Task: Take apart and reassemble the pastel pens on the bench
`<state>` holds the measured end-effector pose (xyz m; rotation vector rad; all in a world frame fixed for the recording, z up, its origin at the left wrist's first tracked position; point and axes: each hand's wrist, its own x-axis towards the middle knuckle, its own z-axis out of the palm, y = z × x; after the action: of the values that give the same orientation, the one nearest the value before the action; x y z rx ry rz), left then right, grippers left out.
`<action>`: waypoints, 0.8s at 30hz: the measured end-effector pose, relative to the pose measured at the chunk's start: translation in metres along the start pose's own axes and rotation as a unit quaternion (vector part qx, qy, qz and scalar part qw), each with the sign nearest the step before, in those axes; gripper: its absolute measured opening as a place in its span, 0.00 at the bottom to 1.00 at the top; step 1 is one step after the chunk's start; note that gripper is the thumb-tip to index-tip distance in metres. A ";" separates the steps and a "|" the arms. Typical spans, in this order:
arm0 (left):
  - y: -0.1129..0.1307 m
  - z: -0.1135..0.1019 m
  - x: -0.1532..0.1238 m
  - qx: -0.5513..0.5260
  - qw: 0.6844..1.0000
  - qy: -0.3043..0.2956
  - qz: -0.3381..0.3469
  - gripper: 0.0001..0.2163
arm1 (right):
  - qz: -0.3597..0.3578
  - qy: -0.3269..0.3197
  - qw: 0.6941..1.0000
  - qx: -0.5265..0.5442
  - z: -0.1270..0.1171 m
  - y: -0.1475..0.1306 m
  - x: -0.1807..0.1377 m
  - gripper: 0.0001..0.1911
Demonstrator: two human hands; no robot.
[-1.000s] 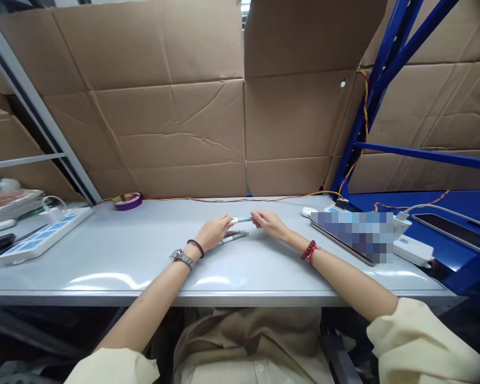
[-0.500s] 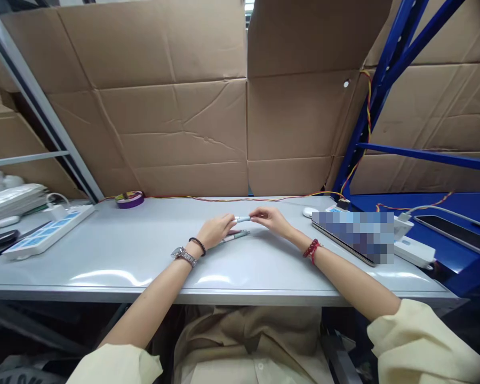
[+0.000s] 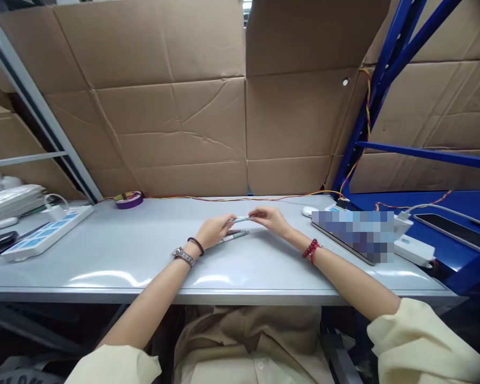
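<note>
Over the middle of the grey table (image 3: 116, 256), my left hand (image 3: 213, 231) and my right hand (image 3: 271, 220) pinch the two ends of a slim light-blue pen (image 3: 241, 218), holding it level just above the surface. My left hand grips its left end and my right fingertips close on its right end. Other pens (image 3: 234, 235) lie on the table under my left fingers. A watch and a dark bracelet sit on my left wrist, red beads on my right.
A white power strip (image 3: 44, 234) lies at the left, a purple tape roll (image 3: 128, 200) at the back. A blurred flat device (image 3: 354, 234), a white mouse (image 3: 309, 211) and white chargers (image 3: 414, 249) sit at the right beside a blue rack (image 3: 384, 69). Cardboard walls the back.
The hands have barely moved; the pen between them has tilted slightly, and the view has shifted a little.
</note>
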<state>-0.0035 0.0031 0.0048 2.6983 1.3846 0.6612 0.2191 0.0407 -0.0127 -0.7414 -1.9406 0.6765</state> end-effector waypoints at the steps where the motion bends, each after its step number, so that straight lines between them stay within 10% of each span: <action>1: 0.000 0.000 0.000 0.002 1.000 0.001 0.004 0.15 | 0.005 -0.001 1.000 0.006 0.000 -0.001 0.000 0.10; 24: 0.006 0.005 0.002 0.117 0.992 -0.016 0.044 0.19 | 0.168 -0.026 0.983 0.076 0.002 -0.014 0.002 0.15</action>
<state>0.0041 0.0013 0.0022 2.9505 1.4238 0.4862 0.2129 0.0325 -0.0020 -0.9720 -1.8028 1.0466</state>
